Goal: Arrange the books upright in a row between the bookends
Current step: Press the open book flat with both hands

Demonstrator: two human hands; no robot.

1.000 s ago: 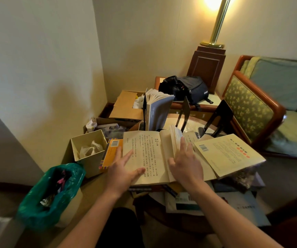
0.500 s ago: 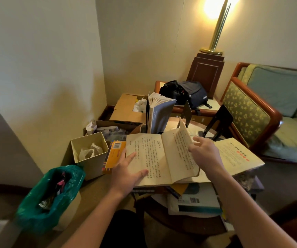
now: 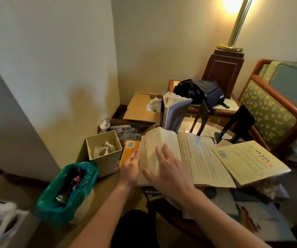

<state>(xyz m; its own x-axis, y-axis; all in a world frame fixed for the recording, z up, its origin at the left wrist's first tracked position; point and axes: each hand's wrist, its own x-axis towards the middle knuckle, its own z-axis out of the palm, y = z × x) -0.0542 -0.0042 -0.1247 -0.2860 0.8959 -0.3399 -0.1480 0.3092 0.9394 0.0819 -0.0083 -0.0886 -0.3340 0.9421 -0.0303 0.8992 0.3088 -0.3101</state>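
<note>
Partly hidden under right hand (image 3: pixel 171 174): open book (image 3: pixel 199 156) left page.

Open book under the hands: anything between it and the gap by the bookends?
Nothing visible is. The open book lies in front of the upright grey book and the black bookend, and the gap between those two looks free. The right hand rests flat on its left page; the left hand touches its left edge.

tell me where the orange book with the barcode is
In the head view the orange book lies flat left of centre, between the beige square bin and the open book, just beyond the left hand.
</note>
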